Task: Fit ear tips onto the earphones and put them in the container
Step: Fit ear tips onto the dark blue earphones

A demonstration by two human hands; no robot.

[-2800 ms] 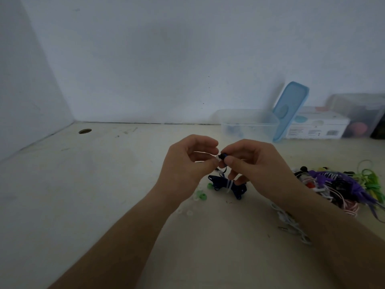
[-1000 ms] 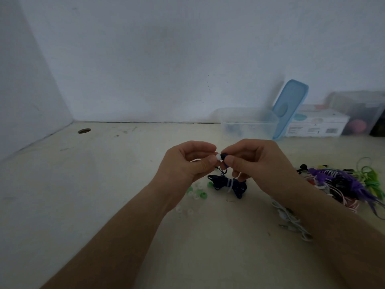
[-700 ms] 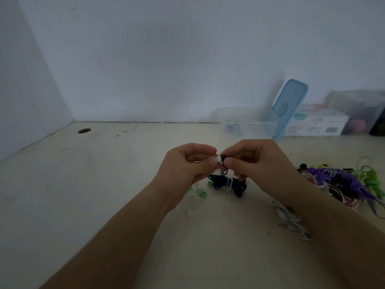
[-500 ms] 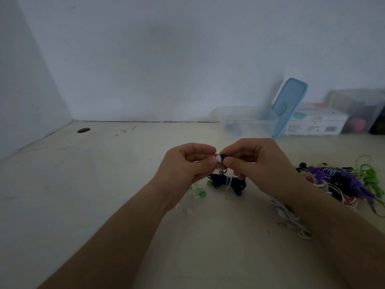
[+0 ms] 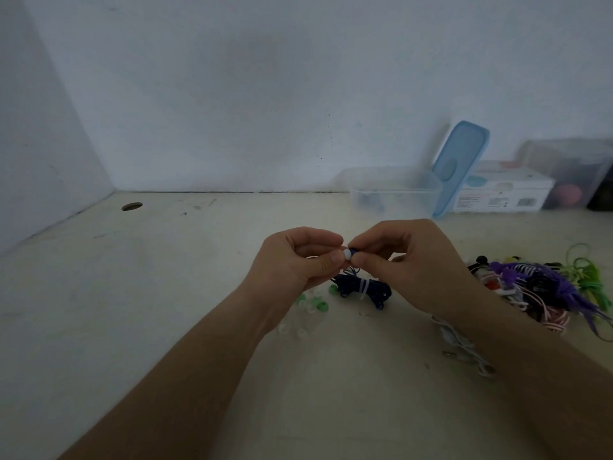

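Observation:
My left hand (image 5: 298, 258) pinches a white ear tip (image 5: 347, 253) between thumb and forefinger, pressed against a dark blue earbud (image 5: 354, 251) that my right hand (image 5: 408, 263) pinches. Both hands meet a little above the table. The earphone's dark blue cable bundle (image 5: 363, 290), tied with a white band, lies on the table just below them. Loose white and green ear tips (image 5: 311, 305) lie scattered under my left wrist. A clear plastic container (image 5: 393, 190) stands open at the back by the wall, with something dark inside.
A blue lid (image 5: 459, 164) leans on the container. A white box (image 5: 504, 194) and another clear box (image 5: 570, 171) stand to its right. A tangle of coloured earphones (image 5: 544, 290) lies at the right; a white earphone cable (image 5: 461, 343) lies under my right forearm. A hole (image 5: 132, 206) marks the table's far left.
The white ear tip now shows between my fingertips against the dark earbud; 2.8 s ago only the dark earbud showed. My hands have stayed in the same place.

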